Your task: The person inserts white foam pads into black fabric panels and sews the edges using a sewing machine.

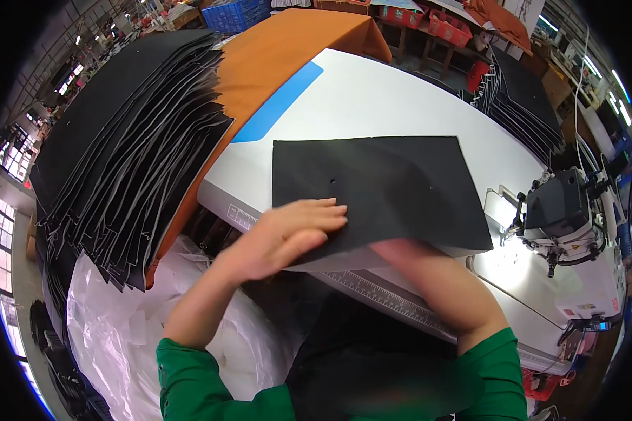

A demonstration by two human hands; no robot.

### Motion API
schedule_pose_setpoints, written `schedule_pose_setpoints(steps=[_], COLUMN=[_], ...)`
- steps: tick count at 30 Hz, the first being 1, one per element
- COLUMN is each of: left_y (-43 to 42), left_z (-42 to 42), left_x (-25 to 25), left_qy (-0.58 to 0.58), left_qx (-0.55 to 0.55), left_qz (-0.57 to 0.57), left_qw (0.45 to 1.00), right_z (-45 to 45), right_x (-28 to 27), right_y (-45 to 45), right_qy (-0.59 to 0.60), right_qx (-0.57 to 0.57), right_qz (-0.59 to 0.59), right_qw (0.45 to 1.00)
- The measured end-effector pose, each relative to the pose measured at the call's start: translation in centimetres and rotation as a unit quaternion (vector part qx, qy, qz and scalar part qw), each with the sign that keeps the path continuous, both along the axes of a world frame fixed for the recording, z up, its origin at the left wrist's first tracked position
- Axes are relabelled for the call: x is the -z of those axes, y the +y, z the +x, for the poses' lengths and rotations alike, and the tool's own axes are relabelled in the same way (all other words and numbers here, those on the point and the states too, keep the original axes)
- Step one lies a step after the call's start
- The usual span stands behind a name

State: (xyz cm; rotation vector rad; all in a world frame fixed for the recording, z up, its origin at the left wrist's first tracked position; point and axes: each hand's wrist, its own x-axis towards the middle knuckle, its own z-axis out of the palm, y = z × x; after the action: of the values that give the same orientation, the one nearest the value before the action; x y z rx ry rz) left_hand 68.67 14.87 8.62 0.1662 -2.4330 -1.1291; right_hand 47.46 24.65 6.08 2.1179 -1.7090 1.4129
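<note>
A black rectangular panel (393, 175), perhaps fabric or leather, lies over the white sewing table (372, 84), its near edge curling up and showing a pale underside. It has a small dark hole left of its middle. My left hand (295, 231) rests flat on the panel's near left part, fingers stretched out and nothing gripped. My right hand (404, 254) reaches under the near edge, slightly blurred; the panel hides its fingers. To the right, apart from the panel, stands the lit sewing machine head (562, 210).
A thick stack of black panels (126, 140) hangs over orange material (295, 35) on the left. More black panels (519, 105) stand at the back right. Clear plastic sheeting (140, 323) bulges below left. A ruler strip (386, 291) runs along the table's front edge.
</note>
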Motion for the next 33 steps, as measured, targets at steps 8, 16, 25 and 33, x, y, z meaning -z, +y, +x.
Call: schedule_pose_setpoints(steps=[8, 16, 25, 33], left_y=[-6.8, -7.0, -6.4, 2.6], left_z=[-5.3, -5.7, -4.5, -5.2], left_x=[4.6, 5.7, 5.4, 4.3], left_qy=[-0.078, -0.082, -0.091, -0.075], left_qx=[-0.100, -0.125, -0.100, 0.060], left_qz=[-0.217, -0.257, -0.283, -0.247], left_qw=[0.968, 0.955, 0.950, 0.964], right_z=[-1.2, 1.8, 5.9, 2.2], right_x=[3.4, 8.4, -2.9, -3.0], right_y=[3.6, 0.5, 6.4, 24.4], right_qy=[0.182, 0.215, 0.183, -0.009], right_qx=[0.070, 0.058, -0.125, -0.152], right_qz=[-0.034, -0.005, 0.624, 0.242], right_qw=[0.980, 0.975, 0.749, 0.958])
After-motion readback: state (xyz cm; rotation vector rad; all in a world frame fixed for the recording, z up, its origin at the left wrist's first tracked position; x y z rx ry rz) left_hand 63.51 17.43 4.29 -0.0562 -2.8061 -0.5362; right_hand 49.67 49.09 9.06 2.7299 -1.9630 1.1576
